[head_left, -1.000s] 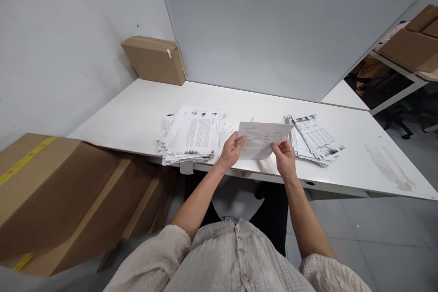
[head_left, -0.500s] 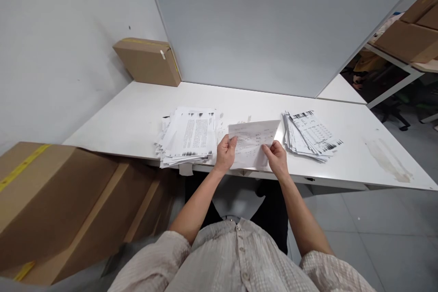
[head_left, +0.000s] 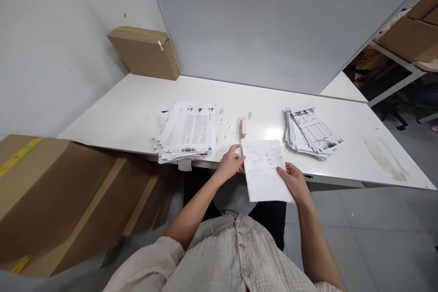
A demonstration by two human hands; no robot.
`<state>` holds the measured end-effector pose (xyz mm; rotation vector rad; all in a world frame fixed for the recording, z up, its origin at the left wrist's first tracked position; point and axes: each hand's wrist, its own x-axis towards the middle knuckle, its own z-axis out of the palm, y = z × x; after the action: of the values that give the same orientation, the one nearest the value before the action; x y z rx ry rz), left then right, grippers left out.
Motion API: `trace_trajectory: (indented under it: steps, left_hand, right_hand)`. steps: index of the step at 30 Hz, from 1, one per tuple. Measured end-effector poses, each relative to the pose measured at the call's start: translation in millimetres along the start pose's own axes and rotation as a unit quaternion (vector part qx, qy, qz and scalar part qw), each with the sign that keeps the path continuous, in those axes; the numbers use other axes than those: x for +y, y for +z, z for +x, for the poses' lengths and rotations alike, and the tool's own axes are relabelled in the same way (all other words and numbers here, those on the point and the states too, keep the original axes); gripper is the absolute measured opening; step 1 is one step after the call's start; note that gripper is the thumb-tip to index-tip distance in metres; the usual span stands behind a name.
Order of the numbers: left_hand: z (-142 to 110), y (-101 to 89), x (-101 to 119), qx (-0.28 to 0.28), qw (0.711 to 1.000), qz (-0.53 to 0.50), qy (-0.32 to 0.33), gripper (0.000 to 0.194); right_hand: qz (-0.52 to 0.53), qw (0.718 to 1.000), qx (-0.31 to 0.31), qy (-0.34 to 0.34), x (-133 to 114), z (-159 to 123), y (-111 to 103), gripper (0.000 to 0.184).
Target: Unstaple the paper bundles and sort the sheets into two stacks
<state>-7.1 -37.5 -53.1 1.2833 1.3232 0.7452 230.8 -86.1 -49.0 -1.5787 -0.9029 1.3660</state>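
Observation:
Between my hands is a white sheet of paper with faint handwriting, possibly more than one sheet. Its near part hangs over the table's front edge. My right hand pinches it at the right edge, thumb on top. At its left edge is my left hand, thumb and curled fingers closed on the border, index finger pointing forward. Just beyond the sheet a small cream stapler lies on the table. One stack of printed papers is left of my hands, and another fanned stack is to the right.
The white table runs along a grey partition. A cardboard box stands in the back left corner. Large cardboard boxes fill the floor at the left. A brownish stain marks the table's right side.
The sheet has come down and toward me, turned from wide to upright. Both hands shifted along its edges. The stapler, hidden behind the paper before, now shows.

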Motion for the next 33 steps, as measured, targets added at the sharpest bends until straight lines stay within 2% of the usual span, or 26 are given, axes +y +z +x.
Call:
trace_trajectory:
  steps: [3,6,9,12,17,24,33]
  left_hand:
    - [17,-9.9,-1,0.080,0.991,0.080,0.070,0.050]
    - [40,-15.9,-2,0.136,0.965,0.161,0.157,0.043]
    - [61,-17.5,-5,0.150,0.938,0.203,0.239,0.042]
    - [73,-17.8,-9,0.139,0.923,0.225,0.279,0.045]
    - [77,-17.9,-15,0.127,0.918,0.233,0.294,0.051]
    - [74,-15.2,-13,0.125,0.924,0.265,0.246,0.055]
    - [77,-10.0,-18,0.144,0.900,0.339,0.232,0.057]
  right_hand:
    - [0.027,0.999,0.003,0.025,1,1,-5,0.037]
    - [0.030,0.999,-0.003,0.025,-4,5,-2,0.036]
    - [0.015,1.000,-0.003,0.020,-10,11,7,0.035]
    - [-0.001,1.000,-0.002,0.020,-15,17,14,0.035]
    - [-0.023,1.000,0.002,0.009,-21,26,23,0.035]
    - [-0.042,0.999,0.010,0.008,-16,33,27,0.036]
    - [-0.035,0.999,0.012,-0.001,-16,33,31,0.039]
